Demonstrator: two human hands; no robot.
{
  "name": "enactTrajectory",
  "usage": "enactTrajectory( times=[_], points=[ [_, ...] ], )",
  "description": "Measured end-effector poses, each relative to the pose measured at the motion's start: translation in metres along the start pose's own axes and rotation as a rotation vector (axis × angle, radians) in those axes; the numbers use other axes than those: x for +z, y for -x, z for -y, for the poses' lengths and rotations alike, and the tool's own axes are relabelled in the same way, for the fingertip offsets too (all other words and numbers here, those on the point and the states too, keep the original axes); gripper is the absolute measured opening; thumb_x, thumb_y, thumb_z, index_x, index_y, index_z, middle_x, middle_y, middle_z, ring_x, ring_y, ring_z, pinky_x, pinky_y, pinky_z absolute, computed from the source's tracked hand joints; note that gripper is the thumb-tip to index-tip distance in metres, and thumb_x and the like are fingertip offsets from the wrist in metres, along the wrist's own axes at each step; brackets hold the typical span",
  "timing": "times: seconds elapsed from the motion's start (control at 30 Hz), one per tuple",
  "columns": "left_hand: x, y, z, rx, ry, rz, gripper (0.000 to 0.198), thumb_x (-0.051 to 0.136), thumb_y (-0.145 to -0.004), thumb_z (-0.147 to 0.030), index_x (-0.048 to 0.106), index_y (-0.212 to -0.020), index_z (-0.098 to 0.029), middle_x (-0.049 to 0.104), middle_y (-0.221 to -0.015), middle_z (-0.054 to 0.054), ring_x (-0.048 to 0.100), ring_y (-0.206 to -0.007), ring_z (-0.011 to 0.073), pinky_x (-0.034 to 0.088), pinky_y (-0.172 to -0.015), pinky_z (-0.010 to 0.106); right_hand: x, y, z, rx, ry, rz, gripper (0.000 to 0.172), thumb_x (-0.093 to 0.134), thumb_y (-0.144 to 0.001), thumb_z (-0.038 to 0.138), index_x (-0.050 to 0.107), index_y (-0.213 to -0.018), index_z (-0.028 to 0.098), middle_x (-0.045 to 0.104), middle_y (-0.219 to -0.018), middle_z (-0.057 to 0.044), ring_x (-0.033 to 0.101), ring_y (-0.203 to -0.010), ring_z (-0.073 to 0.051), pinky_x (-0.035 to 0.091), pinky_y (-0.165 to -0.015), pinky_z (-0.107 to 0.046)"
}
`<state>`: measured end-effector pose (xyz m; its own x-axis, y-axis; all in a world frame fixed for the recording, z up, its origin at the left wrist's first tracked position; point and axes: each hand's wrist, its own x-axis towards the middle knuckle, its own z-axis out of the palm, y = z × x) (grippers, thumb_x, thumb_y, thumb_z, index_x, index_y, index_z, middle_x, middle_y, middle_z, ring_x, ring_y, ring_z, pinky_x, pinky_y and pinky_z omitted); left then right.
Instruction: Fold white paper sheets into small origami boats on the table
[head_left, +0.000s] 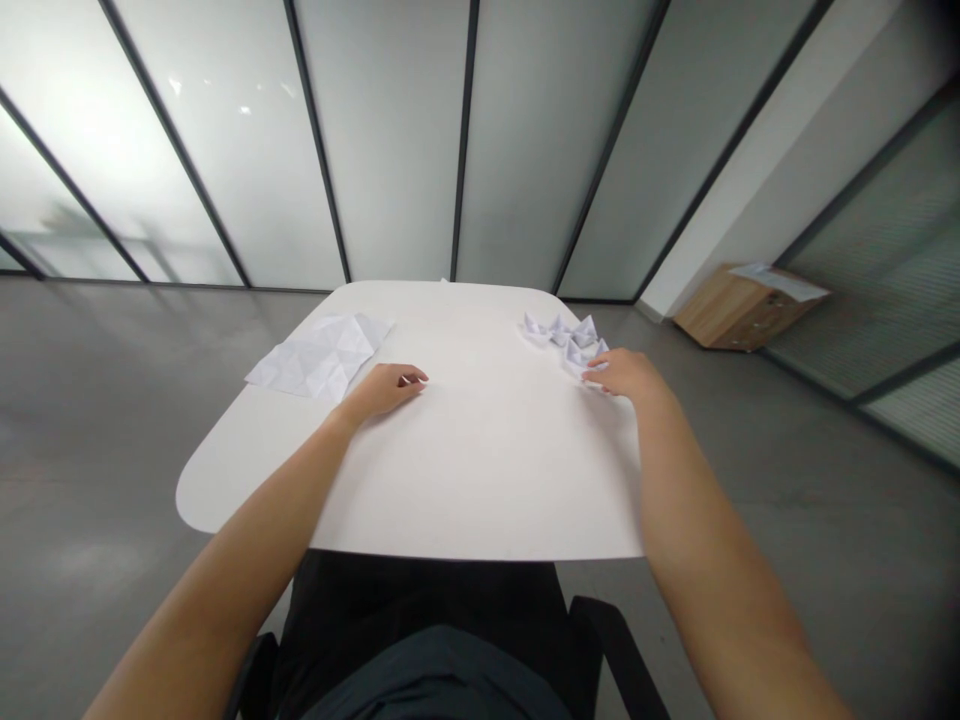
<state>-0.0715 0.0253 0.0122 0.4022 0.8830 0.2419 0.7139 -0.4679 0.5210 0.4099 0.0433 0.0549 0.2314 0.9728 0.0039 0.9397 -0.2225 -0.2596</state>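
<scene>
My left hand [386, 388] rests on the white table [465, 470] with its fingers loosely curled, just right of a stack of creased white paper sheets [319, 357]. Nothing shows in it. My right hand [624, 373] lies at the table's right side, fingers bent down onto the nearest of several small folded white paper shapes [568, 337]. Whether it grips that shape or only touches it is hard to tell.
Frosted glass panels with dark frames stand behind the table. A low wooden cabinet [739, 308] with papers on top sits on the grey floor at the right. Black chair arms [611, 640] show below the table's near edge.
</scene>
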Motion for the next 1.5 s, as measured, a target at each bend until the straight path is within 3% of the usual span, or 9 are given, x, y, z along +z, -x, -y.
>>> enactTrajectory(
  times=[0.27, 0.4, 0.5, 0.6, 0.77, 0.87, 1.0, 1.23, 1.5],
  points=[
    [0.0, 0.0, -0.001, 0.016, 0.006, 0.001, 0.03, 0.064, -0.093, -0.045, 0.082, -0.11, -0.027, 0.081, -0.093, 0.002, 0.072, -0.08, 0.0189, 0.054, -0.08, 0.029, 0.003, 0.016, 0.046, -0.28, 0.005, -0.378, 0.029, 0.06, -0.097, 0.033, 0.083, -0.11, 0.021, 0.082, -0.106, -0.012, 0.076, -0.1, -0.029, 0.055, -0.09, -0.036],
    [0.0, -0.001, 0.002, 0.015, -0.051, -0.01, 0.031, 0.063, -0.094, -0.045, 0.082, -0.111, -0.026, 0.08, -0.09, 0.002, 0.071, -0.079, 0.0187, 0.053, -0.078, 0.029, 0.044, 0.025, 0.089, -0.646, -0.146, -0.154, 0.033, 0.057, -0.1, 0.03, 0.078, -0.123, 0.018, 0.079, -0.124, -0.012, 0.075, -0.11, -0.027, 0.055, -0.102, -0.038],
    [-0.003, -0.003, 0.009, -0.008, -0.112, -0.026, 0.03, 0.062, -0.095, -0.041, 0.081, -0.113, -0.026, 0.081, -0.097, 0.003, 0.073, -0.086, 0.0202, 0.054, -0.084, 0.03, 0.078, 0.032, 0.11, -0.821, -0.117, -0.016, 0.054, 0.06, -0.102, 0.042, 0.061, -0.15, 0.016, 0.053, -0.161, -0.017, 0.044, -0.154, -0.033, 0.035, -0.127, -0.05],
    [-0.015, -0.002, 0.021, -0.06, -0.214, -0.126, 0.028, 0.06, -0.098, -0.035, 0.081, -0.113, -0.025, 0.081, -0.114, 0.006, 0.073, -0.104, 0.0243, 0.052, -0.099, 0.035, 0.098, 0.036, 0.118, -0.747, 0.003, 0.117, 0.069, 0.05, -0.106, 0.056, 0.046, -0.162, 0.015, 0.032, -0.173, -0.019, 0.022, -0.163, -0.039, 0.02, -0.131, -0.061],
    [-0.042, 0.009, 0.056, -0.259, -0.39, -0.392, 0.042, 0.063, -0.099, -0.033, 0.068, -0.14, -0.022, 0.067, -0.145, 0.011, 0.052, -0.141, 0.0322, 0.033, -0.123, 0.048, 0.104, 0.034, 0.116, -0.72, 0.06, 0.156, 0.072, 0.038, -0.108, 0.063, 0.039, -0.166, 0.021, 0.025, -0.176, -0.016, 0.017, -0.164, -0.037, 0.015, -0.132, -0.061],
    [-0.048, 0.017, 0.078, -0.446, -0.406, -0.294, 0.06, 0.065, -0.099, -0.045, 0.057, -0.151, -0.016, 0.056, -0.157, 0.016, 0.044, -0.146, 0.0361, 0.028, -0.125, 0.053, 0.103, 0.033, 0.116, -0.721, 0.066, 0.161, 0.072, 0.038, -0.108, 0.061, 0.039, -0.167, 0.019, 0.024, -0.176, -0.017, 0.017, -0.165, -0.037, 0.015, -0.132, -0.061],
    [-0.046, 0.02, 0.089, -0.535, -0.43, -0.104, 0.057, 0.052, -0.103, -0.054, 0.062, -0.146, -0.02, 0.056, -0.157, 0.018, 0.051, -0.141, 0.0384, 0.038, -0.117, 0.052, 0.1, 0.036, 0.118, -0.708, 0.061, 0.177, 0.073, 0.04, -0.108, 0.06, 0.038, -0.167, 0.017, 0.024, -0.176, -0.018, 0.017, -0.165, -0.037, 0.014, -0.132, -0.06],
    [-0.029, 0.016, 0.047, -0.442, -0.489, -0.053, 0.054, 0.039, -0.104, -0.062, 0.066, -0.144, -0.037, 0.063, -0.149, 0.01, 0.056, -0.133, 0.0437, 0.047, -0.103, 0.058, 0.095, 0.04, 0.123, -0.686, 0.051, 0.178, 0.071, 0.044, -0.108, 0.059, 0.041, -0.166, 0.018, 0.027, -0.175, -0.017, 0.019, -0.164, -0.037, 0.015, -0.132, -0.059],
    [0.004, 0.012, -0.018, -0.178, -0.5, 0.006, 0.046, 0.052, -0.103, -0.056, 0.071, -0.137, -0.033, 0.071, -0.136, 0.011, 0.061, -0.124, 0.0388, 0.052, -0.097, 0.049, 0.091, 0.043, 0.128, -0.681, 0.031, 0.145, 0.067, 0.042, -0.109, 0.057, 0.043, -0.164, 0.019, 0.033, -0.173, -0.015, 0.026, -0.162, -0.038, 0.02, -0.131, -0.059]
  ],
)
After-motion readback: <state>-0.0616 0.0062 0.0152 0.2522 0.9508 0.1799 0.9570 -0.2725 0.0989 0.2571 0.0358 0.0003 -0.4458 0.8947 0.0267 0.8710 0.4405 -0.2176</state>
